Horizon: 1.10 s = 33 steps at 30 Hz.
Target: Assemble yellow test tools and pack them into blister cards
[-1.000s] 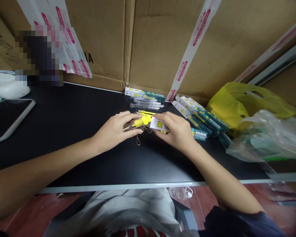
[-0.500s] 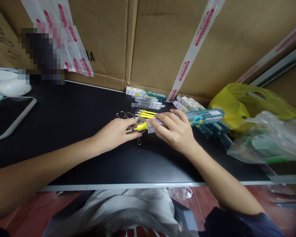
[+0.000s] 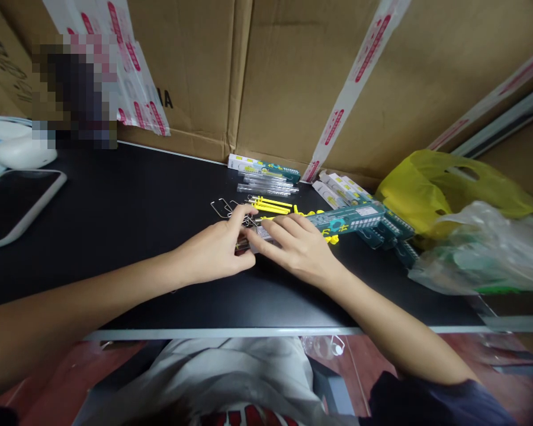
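Observation:
My right hand (image 3: 304, 245) lies over a long narrow teal-and-white box (image 3: 349, 219), fingers wrapped over its left part. My left hand (image 3: 217, 245) closes around the box's left end, thumb below and index finger above; what lies inside that end is mostly hidden. Bent metal wire hooks (image 3: 222, 207) lie just beyond my left fingers. Behind the box are yellow rods (image 3: 273, 206) with metal tips. Small yellow pieces (image 3: 333, 239) show around the box on the black tabletop. Farther back rest several clear plastic tubes (image 3: 266, 188).
Another narrow box (image 3: 262, 165) lies by the cardboard wall (image 3: 275, 89). More such boxes (image 3: 337, 186) are piled at the right, beside a yellow plastic bag (image 3: 413, 183) and a clear plastic bag (image 3: 479, 248). A phone (image 3: 22, 204) and a white rounded device (image 3: 26, 152) sit at the left.
The box has moved left and lower in my right hand. The yellow-tipped item at its left end is no longer visible, and my left hand has come up against that end.

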Each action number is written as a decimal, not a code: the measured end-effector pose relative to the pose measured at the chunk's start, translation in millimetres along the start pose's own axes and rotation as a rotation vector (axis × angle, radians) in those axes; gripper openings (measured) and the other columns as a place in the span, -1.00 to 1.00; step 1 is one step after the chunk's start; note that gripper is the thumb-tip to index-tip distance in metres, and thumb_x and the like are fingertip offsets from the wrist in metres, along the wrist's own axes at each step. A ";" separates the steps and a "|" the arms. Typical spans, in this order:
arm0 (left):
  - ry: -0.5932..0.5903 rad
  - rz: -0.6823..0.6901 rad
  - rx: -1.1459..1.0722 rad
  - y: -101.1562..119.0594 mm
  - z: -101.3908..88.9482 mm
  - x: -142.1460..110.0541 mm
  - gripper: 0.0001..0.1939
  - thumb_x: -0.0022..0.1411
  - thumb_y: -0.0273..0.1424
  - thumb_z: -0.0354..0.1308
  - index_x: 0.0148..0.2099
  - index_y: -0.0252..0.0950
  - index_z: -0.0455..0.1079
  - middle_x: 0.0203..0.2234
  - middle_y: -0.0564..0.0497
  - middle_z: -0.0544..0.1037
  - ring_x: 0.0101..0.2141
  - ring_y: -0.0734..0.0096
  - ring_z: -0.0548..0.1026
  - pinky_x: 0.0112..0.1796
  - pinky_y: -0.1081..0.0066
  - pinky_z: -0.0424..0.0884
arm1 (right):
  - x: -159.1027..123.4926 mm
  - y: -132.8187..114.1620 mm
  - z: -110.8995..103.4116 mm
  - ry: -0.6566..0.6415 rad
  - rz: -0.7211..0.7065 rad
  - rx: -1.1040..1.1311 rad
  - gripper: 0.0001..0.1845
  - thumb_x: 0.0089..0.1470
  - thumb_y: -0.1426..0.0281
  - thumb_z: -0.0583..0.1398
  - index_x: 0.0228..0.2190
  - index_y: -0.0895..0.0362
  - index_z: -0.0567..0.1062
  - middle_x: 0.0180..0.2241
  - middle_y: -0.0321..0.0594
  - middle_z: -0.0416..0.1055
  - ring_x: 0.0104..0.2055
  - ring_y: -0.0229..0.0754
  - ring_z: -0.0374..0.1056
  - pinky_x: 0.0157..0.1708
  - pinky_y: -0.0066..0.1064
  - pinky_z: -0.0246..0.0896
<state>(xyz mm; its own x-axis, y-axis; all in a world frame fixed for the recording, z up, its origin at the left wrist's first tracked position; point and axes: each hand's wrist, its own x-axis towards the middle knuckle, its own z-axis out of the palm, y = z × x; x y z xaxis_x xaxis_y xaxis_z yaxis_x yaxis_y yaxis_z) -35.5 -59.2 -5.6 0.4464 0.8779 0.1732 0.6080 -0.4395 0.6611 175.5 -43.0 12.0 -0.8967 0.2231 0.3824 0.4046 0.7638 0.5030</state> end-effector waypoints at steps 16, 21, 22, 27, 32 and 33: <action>-0.045 -0.067 -0.249 -10.3 -18.2 9.4 -0.59 0.20 -0.41 0.01 0.12 -0.25 0.17 -0.39 0.03 0.60 -0.60 0.51 0.42 -0.52 0.49 0.30 | -7.2 25.4 -8.7 -0.117 0.115 -0.113 -0.70 0.27 0.37 0.04 0.00 0.07 0.41 -0.19 -0.12 0.48 -0.30 -0.14 0.23 -0.36 -0.28 -0.01; -0.055 -0.049 -0.258 -11.0 -17.3 9.9 -0.60 0.22 -0.40 0.01 0.11 -0.25 0.14 -0.43 0.05 0.60 -0.56 0.49 0.42 -0.48 0.48 0.31 | -8.6 22.9 -4.3 -0.125 0.098 -0.060 -0.58 0.28 0.43 0.04 0.14 -0.01 0.31 -0.22 -0.19 0.48 -0.33 -0.19 0.25 -0.38 -0.32 -0.05; -0.058 -0.047 -0.240 -10.5 -17.0 9.7 -0.59 0.22 -0.40 0.01 0.11 -0.25 0.13 -0.44 0.06 0.59 -0.54 0.47 0.44 -0.46 0.47 0.32 | -8.6 21.5 -3.3 -0.127 0.084 -0.048 -0.57 0.28 0.45 0.04 0.16 0.01 0.28 -0.21 -0.20 0.49 -0.33 -0.19 0.26 -0.37 -0.31 -0.05; -0.057 -0.053 -0.157 -8.3 -17.7 8.9 -0.53 0.20 -0.39 0.03 0.15 -0.27 0.10 -0.46 0.08 0.57 -0.48 0.42 0.48 -0.39 0.45 0.32 | -7.2 15.9 -4.1 -0.134 0.040 0.004 -0.60 0.31 0.49 0.01 0.15 0.15 0.26 -0.15 -0.17 0.53 -0.28 -0.17 0.28 -0.35 -0.29 -0.09; -0.065 -0.107 -0.191 -9.2 -17.7 9.5 -0.55 0.21 -0.35 0.04 0.14 -0.24 0.11 -0.47 0.11 0.56 -0.51 0.46 0.44 -0.41 0.46 0.31 | -3.9 12.6 -9.8 -0.155 0.090 0.061 -0.71 0.30 0.49 -0.04 -0.05 0.28 0.38 -0.33 -0.10 0.51 -0.28 -0.12 0.29 -0.33 -0.28 -0.07; -0.069 -0.113 -0.201 -9.1 -17.1 9.7 -0.55 0.21 -0.35 0.04 0.14 -0.24 0.11 -0.47 0.11 0.56 -0.52 0.46 0.44 -0.40 0.45 0.31 | -3.4 11.7 -10.0 -0.161 0.099 0.069 -0.71 0.29 0.49 -0.05 -0.07 0.29 0.39 -0.34 -0.09 0.50 -0.29 -0.11 0.29 -0.33 -0.28 -0.07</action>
<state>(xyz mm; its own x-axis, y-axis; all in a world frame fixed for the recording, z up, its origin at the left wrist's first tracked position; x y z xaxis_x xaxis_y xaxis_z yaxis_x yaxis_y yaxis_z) -47.9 -43.4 2.5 0.4310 0.9013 0.0438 0.5172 -0.2865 0.8065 185.1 -40.9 24.3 -0.8727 0.3888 0.2952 0.4835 0.7719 0.4129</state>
